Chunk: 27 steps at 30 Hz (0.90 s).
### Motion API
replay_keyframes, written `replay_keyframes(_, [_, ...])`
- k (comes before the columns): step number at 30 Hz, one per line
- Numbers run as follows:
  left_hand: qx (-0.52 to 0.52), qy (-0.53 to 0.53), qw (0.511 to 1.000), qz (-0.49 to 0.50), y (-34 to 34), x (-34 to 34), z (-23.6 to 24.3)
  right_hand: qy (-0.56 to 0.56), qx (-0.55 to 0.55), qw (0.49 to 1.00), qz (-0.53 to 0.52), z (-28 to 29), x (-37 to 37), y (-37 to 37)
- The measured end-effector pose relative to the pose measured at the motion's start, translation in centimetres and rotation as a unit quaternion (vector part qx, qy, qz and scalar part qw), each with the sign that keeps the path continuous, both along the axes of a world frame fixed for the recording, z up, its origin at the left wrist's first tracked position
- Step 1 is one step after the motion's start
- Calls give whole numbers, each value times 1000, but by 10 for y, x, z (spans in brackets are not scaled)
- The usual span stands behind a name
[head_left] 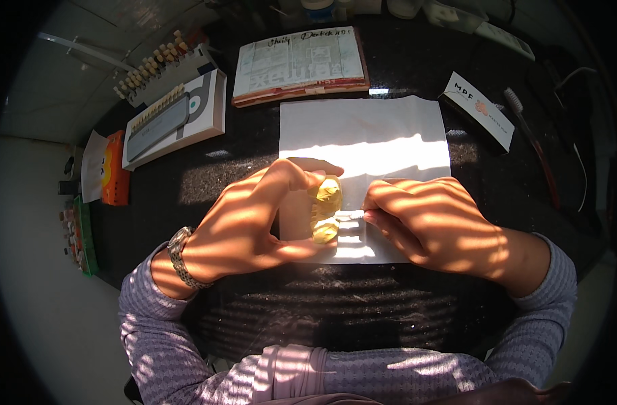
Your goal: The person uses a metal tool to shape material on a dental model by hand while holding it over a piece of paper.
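A yellow dental cast (325, 210) is held above the white paper sheet (379, 128). My left hand (244, 219) grips it from the left, the thumb at the near end and fingers at the far end. Pinched between the thumb and fingers of my right hand (436, 219) is a short, thin white stick (351, 215). Its left tip points at the cast's right side and looks to be at or touching it; glare hides the exact contact. Striped sunlight falls across both hands.
Beyond the sheet lies a paper-covered book (298, 64). Tooth shade guides (156, 121) and a white box (214, 111) stand at the far left, near an orange packet (116, 169) and a green tray (86, 236). At right are a black-and-white box (480, 111) and a toothbrush (534, 145).
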<state>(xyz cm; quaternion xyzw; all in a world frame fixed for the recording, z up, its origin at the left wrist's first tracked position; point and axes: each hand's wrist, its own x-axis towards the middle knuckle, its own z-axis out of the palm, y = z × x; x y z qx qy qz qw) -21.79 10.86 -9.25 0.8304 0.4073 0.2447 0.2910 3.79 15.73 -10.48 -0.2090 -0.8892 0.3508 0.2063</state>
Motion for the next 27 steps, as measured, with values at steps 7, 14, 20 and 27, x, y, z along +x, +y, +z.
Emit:
replay_keyframes(7, [12,-2,1000,-9,1,0,2,62,90,993,-33,-10,-1,-3])
replay_keyframes(14, [10,9,1000,-8,0,0,4,-2,47,999,24,5,1,3])
replay_keyframes(20, [0,27,999,17,-2,2,4,-26,-19,999,-3,5,-2,-4])
replay_keyframes(27, [11,25,1000,11,1,3,2,90,74,993,-22,-16,0,-4])
